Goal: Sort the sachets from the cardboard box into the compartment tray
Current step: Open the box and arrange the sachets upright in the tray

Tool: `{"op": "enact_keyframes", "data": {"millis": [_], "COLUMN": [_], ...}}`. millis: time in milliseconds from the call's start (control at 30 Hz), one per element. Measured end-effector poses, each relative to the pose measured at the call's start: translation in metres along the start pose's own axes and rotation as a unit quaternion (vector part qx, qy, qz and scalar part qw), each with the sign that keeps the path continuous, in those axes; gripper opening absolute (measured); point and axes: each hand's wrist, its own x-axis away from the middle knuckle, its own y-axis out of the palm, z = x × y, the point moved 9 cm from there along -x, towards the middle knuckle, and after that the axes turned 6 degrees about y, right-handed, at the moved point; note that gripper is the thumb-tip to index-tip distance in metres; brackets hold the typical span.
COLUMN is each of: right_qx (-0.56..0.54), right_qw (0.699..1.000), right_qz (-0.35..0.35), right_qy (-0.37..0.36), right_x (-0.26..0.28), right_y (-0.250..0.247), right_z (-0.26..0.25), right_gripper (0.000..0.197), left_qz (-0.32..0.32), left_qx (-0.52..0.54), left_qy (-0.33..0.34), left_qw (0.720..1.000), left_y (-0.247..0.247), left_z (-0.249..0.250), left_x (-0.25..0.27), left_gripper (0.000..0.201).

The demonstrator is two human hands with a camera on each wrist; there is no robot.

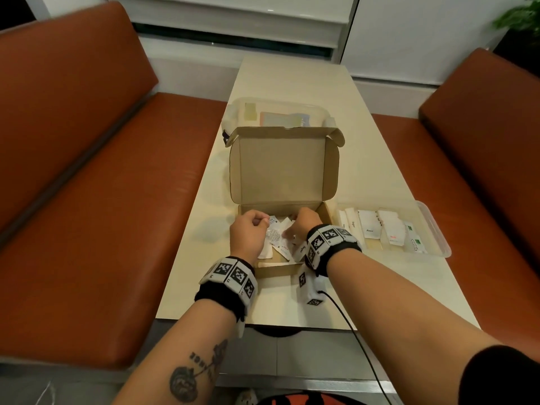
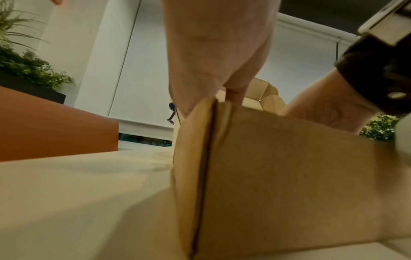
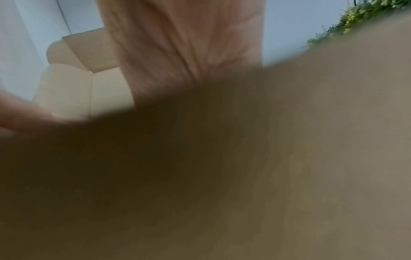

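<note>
Both hands are down inside the shallow brown cardboard box (image 1: 282,182), whose lid stands open on the long cream table (image 1: 292,83). The left hand (image 1: 248,233) has its fingers curled, thumb and forefinger pinching the corner of a white printed paper sachet (image 1: 273,230) near the box's left side. The right hand (image 1: 302,226) reaches in beside it with fingers bent down among the loose white sachets (image 1: 283,248) on the box floor — whether it has hold of one I cannot tell, as the knuckles hide the fingertips and the right wrist view is a blur.

Just to the right of the box sits the clear plastic compartment tray (image 1: 438,238), with white and green-marked sachets already standing in its sections. Beyond the lid lies a clear lidded plastic container (image 1: 318,108) — its contents are hazy. Orange padded benches (image 1: 87,185) flank the table.
</note>
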Motion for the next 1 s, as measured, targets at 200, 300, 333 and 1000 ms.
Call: {"op": "enact_keyframes", "data": {"millis": [200, 300, 333, 1000], "right_qx": [-0.138, -0.204, -0.229, -0.447], "right_qw": [0.99, 0.977, 0.971, 0.893], "right_qz": [0.003, 0.038, 0.049, -0.017], "right_qy": [-0.029, -0.04, -0.045, -0.056], "right_x": [0.002, 0.008, 0.011, 0.052], "right_y": [-0.009, -0.028, -0.035, -0.059], "right_z": [0.009, 0.018, 0.021, 0.046], "right_gripper": [0.024, 0.02, 0.019, 0.026], "left_qz": [0.006, 0.02, 0.026, -0.089], "left_qx": [0.005, 0.01, 0.012, 0.367], "left_qy": [-0.004, -0.007, -0.006, -0.154], "left_qw": [1.0, 1.0, 1.0, 0.913], "left_y": [0.001, 0.002, 0.003, 0.074], "left_z": [0.001, 0.001, 0.001, 0.017], "left_x": [0.001, 0.001, 0.001, 0.008], "left_gripper": [0.01, 0.011, 0.011, 0.016]}}
